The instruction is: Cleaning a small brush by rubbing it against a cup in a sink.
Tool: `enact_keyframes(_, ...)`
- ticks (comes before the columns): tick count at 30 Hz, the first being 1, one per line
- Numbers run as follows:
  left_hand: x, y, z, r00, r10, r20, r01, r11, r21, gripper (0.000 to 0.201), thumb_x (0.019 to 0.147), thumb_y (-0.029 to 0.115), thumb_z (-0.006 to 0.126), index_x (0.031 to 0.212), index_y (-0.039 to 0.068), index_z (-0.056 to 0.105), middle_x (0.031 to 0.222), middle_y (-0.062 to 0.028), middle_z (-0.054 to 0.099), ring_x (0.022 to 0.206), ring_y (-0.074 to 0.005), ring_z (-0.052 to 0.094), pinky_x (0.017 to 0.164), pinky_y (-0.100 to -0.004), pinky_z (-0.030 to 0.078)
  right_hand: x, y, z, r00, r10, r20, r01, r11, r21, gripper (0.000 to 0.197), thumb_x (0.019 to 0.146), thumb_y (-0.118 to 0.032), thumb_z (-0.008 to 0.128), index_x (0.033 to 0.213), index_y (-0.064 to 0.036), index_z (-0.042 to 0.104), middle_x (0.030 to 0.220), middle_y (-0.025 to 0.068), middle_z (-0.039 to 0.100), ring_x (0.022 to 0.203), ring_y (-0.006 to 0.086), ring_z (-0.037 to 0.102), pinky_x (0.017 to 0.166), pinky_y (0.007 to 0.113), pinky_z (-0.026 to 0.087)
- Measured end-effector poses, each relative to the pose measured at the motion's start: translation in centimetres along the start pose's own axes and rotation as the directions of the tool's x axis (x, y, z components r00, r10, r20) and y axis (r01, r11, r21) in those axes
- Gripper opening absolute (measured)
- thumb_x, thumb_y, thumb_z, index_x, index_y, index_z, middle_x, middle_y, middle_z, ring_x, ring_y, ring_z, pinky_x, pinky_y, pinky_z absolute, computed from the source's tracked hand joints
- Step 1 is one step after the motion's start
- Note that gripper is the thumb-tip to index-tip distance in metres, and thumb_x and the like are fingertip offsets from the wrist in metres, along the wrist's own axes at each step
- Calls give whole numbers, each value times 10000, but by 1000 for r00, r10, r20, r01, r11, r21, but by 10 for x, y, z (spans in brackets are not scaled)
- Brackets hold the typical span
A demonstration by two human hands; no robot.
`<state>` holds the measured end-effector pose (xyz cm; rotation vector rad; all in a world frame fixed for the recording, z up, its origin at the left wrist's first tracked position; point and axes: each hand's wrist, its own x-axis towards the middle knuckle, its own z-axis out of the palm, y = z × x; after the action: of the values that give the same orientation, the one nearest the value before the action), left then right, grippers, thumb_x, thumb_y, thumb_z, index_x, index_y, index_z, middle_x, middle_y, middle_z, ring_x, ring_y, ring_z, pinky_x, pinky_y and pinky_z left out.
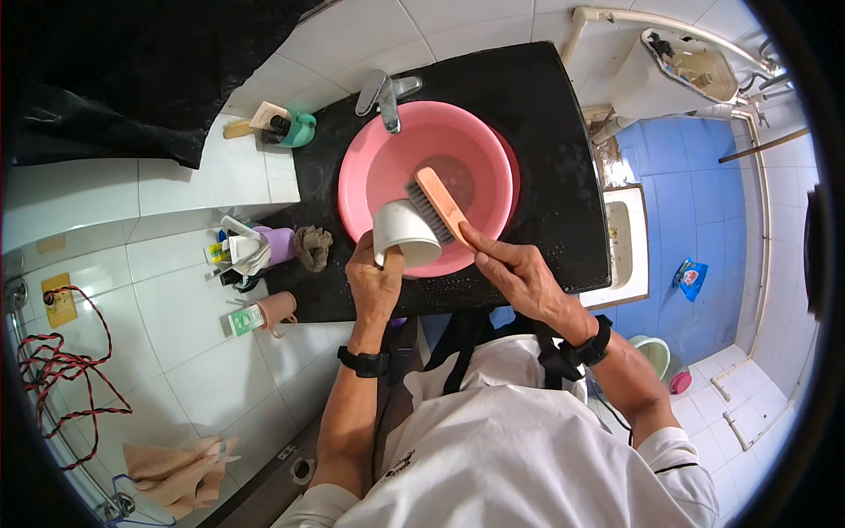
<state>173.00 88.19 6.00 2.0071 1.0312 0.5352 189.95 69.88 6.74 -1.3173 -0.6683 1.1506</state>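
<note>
Over the near rim of a pink basin [354,157], my left hand [374,280] grips a white mug [398,227], with fingers at its handle side. The mug is tilted, its mouth turned toward the right. My right hand [515,271] holds a scrubbing brush [444,204] with an orange-tan wooden back by its near end. Grey bristles face the mug and meet or nearly meet its rim; exact contact is hard to tell. Water appears to lie in the basin, under a chrome faucet [385,99].
The basin stands on a black countertop [550,176] with water drops. At left are a green bottle [301,129], a purple cup [280,245], a crumpled brown cloth [312,246] and a pink mug [278,310]. A white squat toilet [641,251] and blue packet [691,278] lie right.
</note>
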Motion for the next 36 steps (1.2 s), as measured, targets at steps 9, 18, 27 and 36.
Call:
enact_keyframes(9, 10, -2, -13, 897, 421, -132, -354, 866, 354, 143, 847, 60, 672, 871, -71, 724, 987, -179, 737, 828, -337, 733, 729, -392, 593, -5, 21, -2, 999, -32, -14, 30, 991, -133, 435, 1060, -124, 550, 1478, -8, 509, 1001, 78, 694, 859, 72, 544, 806, 263, 499)
enact_keyframes(18, 26, -1, -22, 822, 569, -21, -503, 743, 441, 72, 777, -51, 706, 824, -84, 663, 1050, -199, 718, 860, -346, 726, 745, -393, 607, -1, 0, 8, 994, -97, 44, 102, 983, -154, 432, 1064, -123, 537, 1468, 25, 502, 1309, 164, 668, 1133, 124, 567, 987, 283, 469)
enact_keyframes(27, 12, -4, -6, 848, 519, 108, -520, 775, 360, 122, 726, -71, 685, 846, -63, 669, 1031, -208, 702, 893, -372, 717, 773, -424, 607, 5, -3, 35, 981, -193, 12, 187, 932, -311, 450, 1010, -65, 604, 1454, -16, 547, 812, 233, 679, 633, 105, 545, 640, 297, 510)
enact_keyframes(36, 18, -14, -15, 821, 548, 158, -569, 765, 303, 196, 696, -105, 716, 885, -62, 683, 1056, -222, 696, 922, -388, 713, 790, -438, 608, 4, -9, 48, 971, -230, 65, 239, 930, -279, 494, 969, -31, 646, 1455, -78, 571, 680, 190, 485, 604, 103, 498, 584, 295, 472)
